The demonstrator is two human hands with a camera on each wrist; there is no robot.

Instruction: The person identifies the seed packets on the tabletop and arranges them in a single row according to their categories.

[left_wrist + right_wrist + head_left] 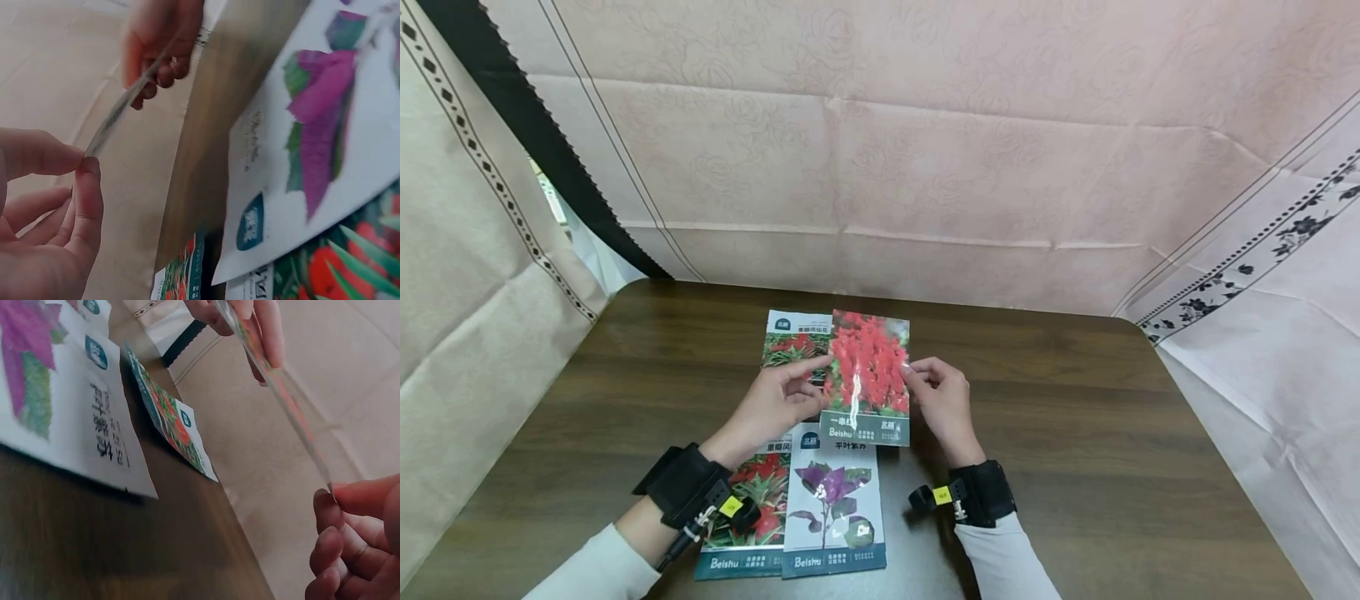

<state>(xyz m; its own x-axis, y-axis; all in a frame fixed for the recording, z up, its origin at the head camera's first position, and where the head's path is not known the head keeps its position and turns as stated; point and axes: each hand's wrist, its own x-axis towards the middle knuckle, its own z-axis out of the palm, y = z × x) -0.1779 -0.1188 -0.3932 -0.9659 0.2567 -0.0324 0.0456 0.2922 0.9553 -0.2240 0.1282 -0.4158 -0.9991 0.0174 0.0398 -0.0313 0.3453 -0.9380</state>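
A seed packet with red flowers is held up off the table between both hands. My left hand pinches its left edge between thumb and fingers, and my right hand pinches the right edge. Seen from the right wrist, the red-flower packet appears nearly edge-on. Under and behind it lies a packet with red blooms and green leaves. Nearer to me a white packet with a purple plant overlaps another red-flowered packet, which my left wrist partly hides.
The packets lie on a dark brown wooden table with rounded far corners. Pale patterned cloth hangs behind the far edge and along both sides. Each wrist wears a black strap with a small camera.
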